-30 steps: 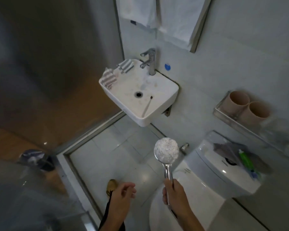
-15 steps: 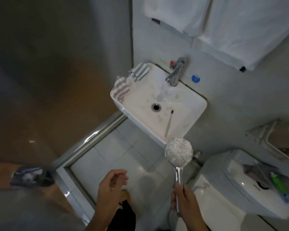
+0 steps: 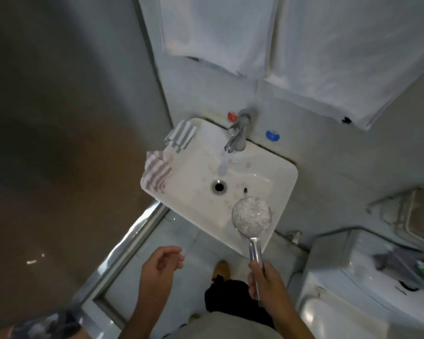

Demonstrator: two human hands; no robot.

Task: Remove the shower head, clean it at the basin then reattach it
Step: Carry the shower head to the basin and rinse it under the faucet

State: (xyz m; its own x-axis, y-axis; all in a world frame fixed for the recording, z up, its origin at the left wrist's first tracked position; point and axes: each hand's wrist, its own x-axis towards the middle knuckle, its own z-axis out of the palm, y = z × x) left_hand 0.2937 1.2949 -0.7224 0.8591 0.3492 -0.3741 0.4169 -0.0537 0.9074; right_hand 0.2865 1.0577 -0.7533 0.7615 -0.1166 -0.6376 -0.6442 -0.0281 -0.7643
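Chrome shower head [image 3: 251, 217] hovering face-up over basin [image 3: 283, 174] near corner, right hand [image 3: 267, 282] gripping its handle; left hand [image 3: 161, 267] hanging beside, fingers [image 3: 174, 255] loosely curled, holding nothing.

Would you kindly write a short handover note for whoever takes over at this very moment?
Right hand grips the shower head by its handle, its face up over the near right corner of the basin.
Left hand is free, fingers loosely curled, in front of the basin.
Tap appears to be running; a thin stick's tip shows in the basin behind the head.
Done: shower head is off and brought to the basin.
Left: clean the whitish face under the water, then reattach it.
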